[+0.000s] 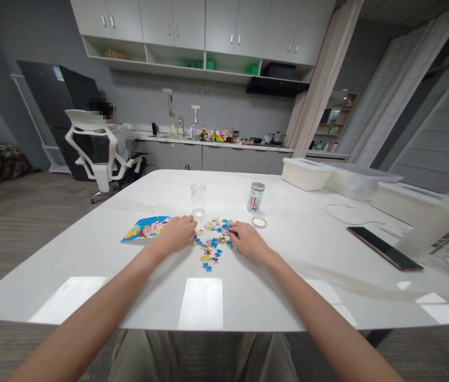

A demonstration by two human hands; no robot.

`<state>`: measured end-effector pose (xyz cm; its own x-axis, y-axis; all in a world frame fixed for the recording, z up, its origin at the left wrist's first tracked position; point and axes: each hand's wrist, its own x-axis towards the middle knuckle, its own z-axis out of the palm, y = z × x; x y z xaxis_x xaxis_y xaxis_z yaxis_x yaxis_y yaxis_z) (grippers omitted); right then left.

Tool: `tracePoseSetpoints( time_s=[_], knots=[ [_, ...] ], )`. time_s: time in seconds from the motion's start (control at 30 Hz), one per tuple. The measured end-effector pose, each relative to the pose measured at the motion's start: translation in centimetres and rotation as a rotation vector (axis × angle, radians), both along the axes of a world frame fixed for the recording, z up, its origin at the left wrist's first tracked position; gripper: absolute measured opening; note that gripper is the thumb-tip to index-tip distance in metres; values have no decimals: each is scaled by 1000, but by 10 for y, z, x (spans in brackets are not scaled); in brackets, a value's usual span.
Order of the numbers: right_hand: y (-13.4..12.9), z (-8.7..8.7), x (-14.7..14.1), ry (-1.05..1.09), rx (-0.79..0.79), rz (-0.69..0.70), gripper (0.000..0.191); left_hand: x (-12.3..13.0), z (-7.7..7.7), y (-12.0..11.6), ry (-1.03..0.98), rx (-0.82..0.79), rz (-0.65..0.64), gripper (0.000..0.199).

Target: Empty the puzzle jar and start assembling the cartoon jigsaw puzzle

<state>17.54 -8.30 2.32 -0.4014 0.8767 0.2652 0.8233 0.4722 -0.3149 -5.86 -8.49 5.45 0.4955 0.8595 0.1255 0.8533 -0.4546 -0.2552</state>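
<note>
- Left hand (179, 233), right hand (247, 239): fingers curled; cannot tell if gripping.
- Puzzle pieces (214, 242), too many to count: blue, yellow, pink; scattered on the table (89, 254) between both hands.
- One clear jar (198, 197), one labelled can (255, 198), one loose lid (258, 222), one picture sheet (144, 229).

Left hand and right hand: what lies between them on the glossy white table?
Small, flat, multicoloured jigsaw pieces, scattered, lie between the left hand and right hand, the head view shows.

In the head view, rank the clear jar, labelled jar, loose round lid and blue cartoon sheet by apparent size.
1. Blue cartoon sheet
2. Clear jar and labelled jar: too alike to rank
3. Loose round lid
</note>
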Motion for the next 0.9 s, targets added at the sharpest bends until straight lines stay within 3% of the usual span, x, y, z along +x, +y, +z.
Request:
tracePoseSetpoints(
  time_s=[0.13,0.4,0.9],
  knots=[
    [0,0,0,3,16,1,30,-13,6,5,-14,-71,-39,28],
    [-1,5,-1,-9,-9,-10,29,-36,2,18,-147,-235,-210,27],
    [3,3,6,-21,9,-37,24,-8,1,4,-283,-290,-335,20]
  ],
)
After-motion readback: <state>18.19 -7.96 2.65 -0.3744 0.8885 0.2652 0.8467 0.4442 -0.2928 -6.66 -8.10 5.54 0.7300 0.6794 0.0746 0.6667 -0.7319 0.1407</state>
